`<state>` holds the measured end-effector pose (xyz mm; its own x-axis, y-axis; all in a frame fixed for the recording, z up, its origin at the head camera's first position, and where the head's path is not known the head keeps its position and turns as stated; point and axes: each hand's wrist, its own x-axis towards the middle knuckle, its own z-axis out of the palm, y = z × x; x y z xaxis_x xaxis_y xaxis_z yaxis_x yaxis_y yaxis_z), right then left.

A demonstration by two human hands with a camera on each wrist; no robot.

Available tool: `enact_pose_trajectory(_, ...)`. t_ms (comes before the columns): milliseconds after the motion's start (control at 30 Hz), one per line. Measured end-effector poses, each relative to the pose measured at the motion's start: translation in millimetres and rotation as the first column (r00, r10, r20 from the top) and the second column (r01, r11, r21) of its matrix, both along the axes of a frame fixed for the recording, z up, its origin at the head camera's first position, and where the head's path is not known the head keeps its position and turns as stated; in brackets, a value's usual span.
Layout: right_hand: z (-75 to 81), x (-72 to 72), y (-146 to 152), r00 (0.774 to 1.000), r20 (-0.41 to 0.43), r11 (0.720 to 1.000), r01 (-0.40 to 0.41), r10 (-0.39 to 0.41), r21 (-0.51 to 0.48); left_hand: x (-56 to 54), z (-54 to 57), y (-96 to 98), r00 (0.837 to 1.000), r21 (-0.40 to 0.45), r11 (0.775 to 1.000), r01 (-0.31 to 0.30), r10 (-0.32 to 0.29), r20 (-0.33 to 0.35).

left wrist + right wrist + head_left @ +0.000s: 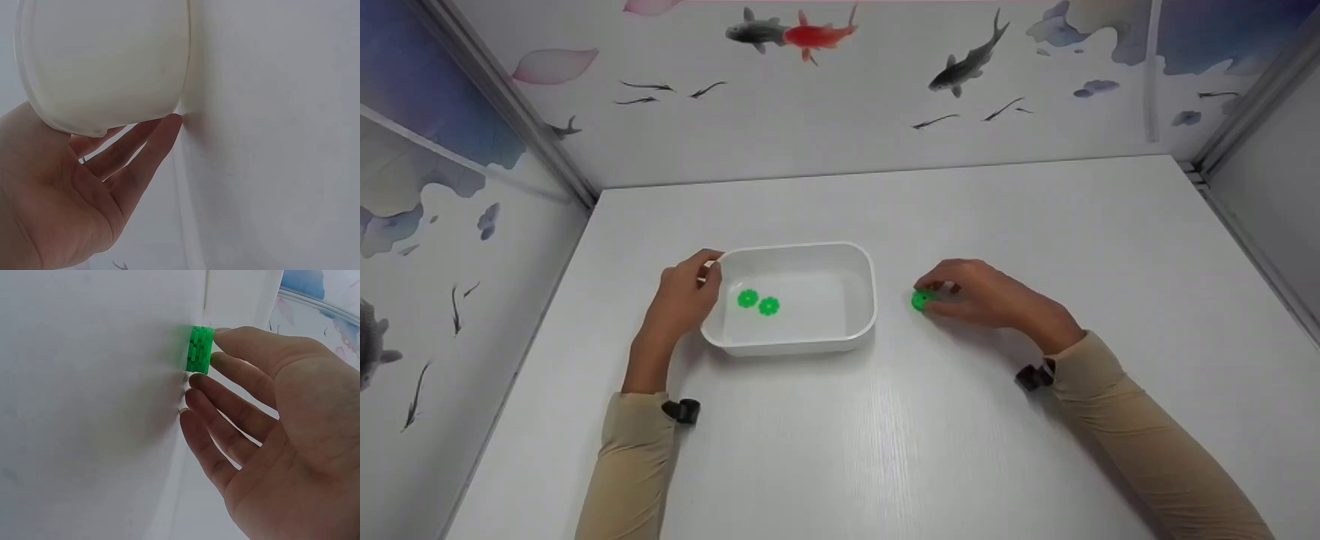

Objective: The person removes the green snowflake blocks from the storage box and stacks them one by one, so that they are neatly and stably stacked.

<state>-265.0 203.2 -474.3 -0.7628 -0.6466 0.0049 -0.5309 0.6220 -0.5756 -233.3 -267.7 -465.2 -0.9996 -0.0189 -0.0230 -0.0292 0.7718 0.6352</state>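
A white plastic bin (810, 346) stands on the table, with two green flower-shaped discs (748, 298) lying flat on the left part of its floor. My left hand (684, 296) holds the bin's left end. In the left wrist view, the fingers (149, 149) lie along the outer wall, and the thumb is hidden behind the rim. To the right of the bin, my right hand (986, 296) pinches a short stack of green flower-shaped discs (200, 350) between thumb and forefinger. The stack is at the table surface, and the other fingertips reach down close beside it.
The white table (840, 442) extends around the bin on all sides. Behind it rises a wall panel (870, 127) printed with fish, and another printed panel (442, 247) stands along the left side. A black wrist camera (682, 411) sits at the left cuff.
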Motion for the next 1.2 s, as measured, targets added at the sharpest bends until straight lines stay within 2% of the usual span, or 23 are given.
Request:
enact_pose_trajectory(267,0.7,0.4,0,1.0,0.01,1.0,-0.006,0.006,-0.018,0.3,-0.3,0.8,1.0,-0.007,1.0,-0.004,0.003,-0.008)
enact_pose_trajectory(600,4.8,0.5,-3,1.0,0.019,0.998,-0.003,0.004,-0.057,0.8,0.7,2.8,1.0,-0.014,1.0,-0.012,0.012,0.014)
enact_pose_trajectory(867,7.7,-0.3,-16,0.996,-0.073,0.987,0.029,-0.041,-0.157,0.1,-2.0,2.1,1.0,0.0,1.0,-0.004,0.004,0.006)
enact_pose_trajectory(1200,15.9,2.9,-41,0.974,-0.225,0.961,-0.026,-0.039,-0.276,-0.6,-1.3,0.4,1.0,0.0,1.0,0.002,-0.002,-0.003)
